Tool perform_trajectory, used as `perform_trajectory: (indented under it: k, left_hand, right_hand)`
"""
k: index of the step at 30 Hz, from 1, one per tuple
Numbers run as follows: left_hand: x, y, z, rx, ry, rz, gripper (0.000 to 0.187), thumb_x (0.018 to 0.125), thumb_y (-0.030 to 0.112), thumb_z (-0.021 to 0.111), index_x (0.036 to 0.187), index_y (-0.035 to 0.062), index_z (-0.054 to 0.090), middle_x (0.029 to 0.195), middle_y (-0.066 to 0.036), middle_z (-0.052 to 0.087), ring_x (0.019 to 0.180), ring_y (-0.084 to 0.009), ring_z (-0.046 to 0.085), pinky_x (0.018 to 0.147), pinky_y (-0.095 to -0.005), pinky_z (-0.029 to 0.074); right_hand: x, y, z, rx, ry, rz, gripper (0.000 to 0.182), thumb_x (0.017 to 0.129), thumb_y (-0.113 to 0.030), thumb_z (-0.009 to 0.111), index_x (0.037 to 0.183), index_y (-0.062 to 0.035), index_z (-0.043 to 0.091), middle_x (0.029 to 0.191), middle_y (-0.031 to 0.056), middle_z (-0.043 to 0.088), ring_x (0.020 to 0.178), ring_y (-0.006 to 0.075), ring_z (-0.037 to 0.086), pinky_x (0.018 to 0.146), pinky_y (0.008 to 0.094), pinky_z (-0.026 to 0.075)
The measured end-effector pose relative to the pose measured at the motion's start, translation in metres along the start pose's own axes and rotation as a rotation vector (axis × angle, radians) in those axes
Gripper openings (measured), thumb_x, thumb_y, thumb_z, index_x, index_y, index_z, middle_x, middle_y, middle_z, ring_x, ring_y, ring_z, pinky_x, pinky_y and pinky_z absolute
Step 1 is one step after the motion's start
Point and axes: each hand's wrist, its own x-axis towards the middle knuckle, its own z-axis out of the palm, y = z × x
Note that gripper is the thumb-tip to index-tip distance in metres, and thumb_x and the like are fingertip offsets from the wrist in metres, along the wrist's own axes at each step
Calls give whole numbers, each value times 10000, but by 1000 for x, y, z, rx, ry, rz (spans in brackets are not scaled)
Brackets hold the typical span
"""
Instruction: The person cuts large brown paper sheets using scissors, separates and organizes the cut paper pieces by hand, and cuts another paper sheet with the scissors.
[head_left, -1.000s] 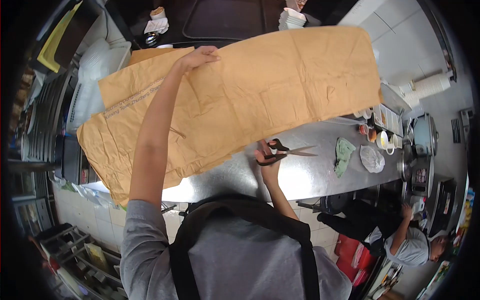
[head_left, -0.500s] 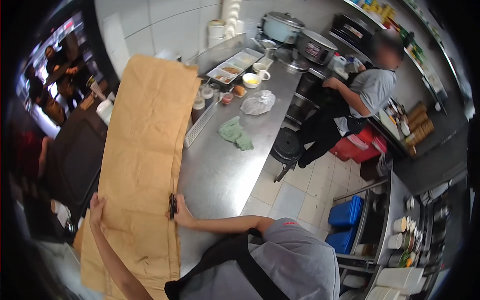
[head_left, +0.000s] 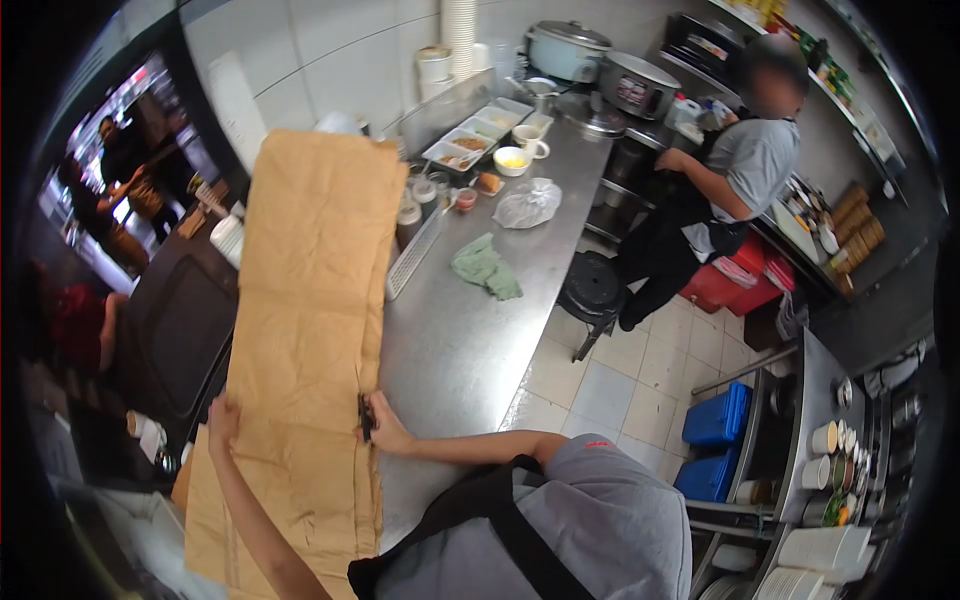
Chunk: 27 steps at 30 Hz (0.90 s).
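A long stack of folded brown paper (head_left: 310, 270) lies along the left part of the steel counter (head_left: 450, 350). My right hand (head_left: 387, 428) is closed around the handle of a black tool (head_left: 366, 417) at the paper's right edge; its exact kind is hard to make out. On the paper's left edge rests my left hand (head_left: 222, 420), its fingers curled at the border, partly hidden. A green cloth (head_left: 486, 268) and a tied white plastic bag (head_left: 527, 204) lie on the counter beyond my right hand.
Food trays (head_left: 470, 143), a yellow-filled bowl (head_left: 512, 161) and a perforated metal strip (head_left: 415, 258) stand farther back. Another person (head_left: 755, 160) stands at the right by a black stool (head_left: 592, 288). Blue bins (head_left: 715, 415) sit under the right counter.
The whole view has shifted, with the paper and counter appearing farther right. Both hands stay at the paper's edges, and the black tool remains in my right hand.
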Motion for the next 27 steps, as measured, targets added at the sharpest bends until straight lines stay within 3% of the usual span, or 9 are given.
perform_trajectory:
  k: [4,7,10,12,13,14,17,20,27]
  left_hand:
    - [-9,0,12,-351,235,139,198,803,22,504,996,-16,532,795,-120,615,699,-176,574,631,-301,445]
    - [-5,-22,25,-664,255,188,271,817,25,499,1083,-19,512,929,-103,619,824,-181,577,745,-268,443]
    - [2,-47,39,-549,317,264,362,833,50,498,1188,-14,465,1061,-104,582,984,-200,535,879,-284,393]
    - [-16,-22,21,-465,378,278,341,825,67,510,1156,-14,500,1077,-117,582,1010,-205,519,880,-302,389]
    - [-11,-29,24,-526,358,318,336,822,88,521,1142,-13,510,1079,-120,583,990,-213,524,864,-305,396]
    - [-13,-30,24,-383,384,217,331,825,122,527,1128,-12,518,1066,-123,586,956,-208,534,834,-307,408]
    - [-25,-7,8,-507,362,130,360,837,236,557,1093,-17,533,980,-113,611,909,-194,555,802,-296,422]
    - [-12,-21,16,-655,244,86,355,842,247,558,1080,-15,538,962,-87,614,896,-160,554,801,-284,423]
    - [-18,-9,6,-942,72,65,295,861,225,545,1075,22,553,957,-12,605,869,-94,542,788,-256,427]
  right_hand:
    - [4,-3,-14,13,-166,139,497,653,-134,760,997,-52,411,792,-19,338,673,87,356,573,228,348]
    - [9,9,-30,261,-315,185,516,666,-158,772,1069,-62,464,894,-29,469,749,72,457,632,211,404]
    - [10,-1,-57,494,-428,309,384,691,-126,752,999,-56,535,936,6,557,823,89,531,677,238,441]
    - [9,-22,-89,-68,-535,260,269,688,-108,749,884,-42,577,806,14,575,748,102,545,641,243,442]
    - [9,-55,-96,-11,-586,395,229,700,-199,748,743,-60,571,627,-17,532,620,74,513,547,231,409]
    - [9,-57,-108,-72,-622,483,274,726,-271,722,726,-48,563,616,-10,529,585,69,495,523,231,398]
    - [17,-69,-142,-304,-941,587,428,794,-457,596,748,-32,593,647,39,579,618,96,538,555,236,418]
    - [13,-90,-143,-682,-1003,575,524,768,-532,585,780,-10,627,669,59,598,643,128,557,603,252,440]
    - [32,-95,-113,-962,-1185,643,643,707,-657,549,709,-22,649,633,74,592,648,151,567,624,277,444]
